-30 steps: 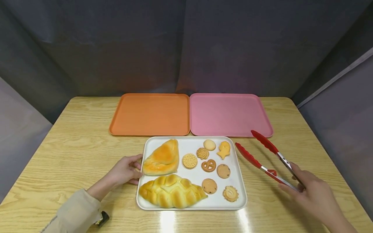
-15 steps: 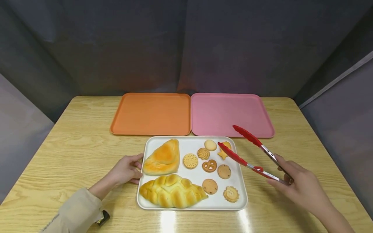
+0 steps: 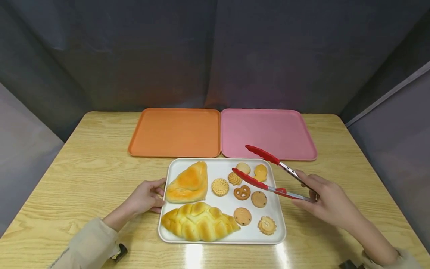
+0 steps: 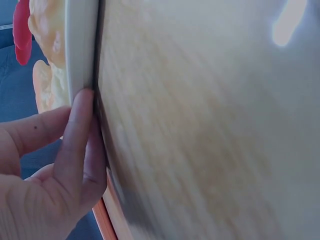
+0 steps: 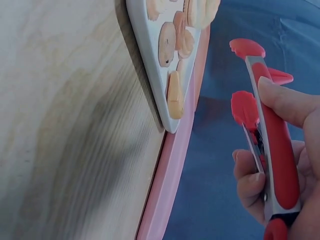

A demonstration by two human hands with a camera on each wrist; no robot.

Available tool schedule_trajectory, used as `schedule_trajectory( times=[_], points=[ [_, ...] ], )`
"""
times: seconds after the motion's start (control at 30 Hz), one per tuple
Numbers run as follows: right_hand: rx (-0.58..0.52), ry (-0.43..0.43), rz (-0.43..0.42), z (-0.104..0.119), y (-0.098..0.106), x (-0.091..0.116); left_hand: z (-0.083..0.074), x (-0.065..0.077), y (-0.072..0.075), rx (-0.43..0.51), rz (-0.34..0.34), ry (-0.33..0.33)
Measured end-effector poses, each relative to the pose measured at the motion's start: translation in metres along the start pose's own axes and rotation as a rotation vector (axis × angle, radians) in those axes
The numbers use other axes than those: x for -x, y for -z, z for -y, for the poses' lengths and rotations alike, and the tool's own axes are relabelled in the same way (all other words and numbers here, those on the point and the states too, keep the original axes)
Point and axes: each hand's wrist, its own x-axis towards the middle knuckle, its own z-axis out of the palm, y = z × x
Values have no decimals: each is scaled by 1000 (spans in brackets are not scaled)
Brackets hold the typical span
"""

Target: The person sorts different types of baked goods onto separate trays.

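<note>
On the white tray (image 3: 252, 237) lie a braided loaf (image 3: 199, 221), a triangular bread (image 3: 189, 183) and several cookies, including a pretzel cookie (image 3: 242, 192) and a dotted round cracker (image 3: 220, 187). My left hand (image 3: 146, 196) holds the tray's left rim, its fingertips (image 4: 82, 100) against the outer wall. My right hand (image 3: 324, 200) grips red-tipped tongs (image 5: 277, 150), their arms spread with nothing between. The tongs hang over the tray's upper right. Their lower arm partly hides the swirl cookie (image 3: 234, 179) and the fish-shaped cookie (image 3: 260, 172).
Behind the white tray, an orange tray (image 3: 178, 132) and a pink tray (image 3: 265, 130) stand side by side on the wooden table (image 3: 84, 175). A dark curtain (image 3: 151, 56) hangs along the back.
My right hand has carried the spread tongs leftward, from beside the tray to above the cookies. My left hand stays at the rim.
</note>
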Motion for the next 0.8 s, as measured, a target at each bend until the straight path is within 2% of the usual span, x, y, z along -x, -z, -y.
schedule_trajectory(
  times=[0.33,0.8],
  points=[
    [-53,74,114,5,-5,-31,0,-1,-1,-16,-19,3],
    [-114,172,213,7,-21,-63,1,-1,-2,-16,-28,1]
  ],
)
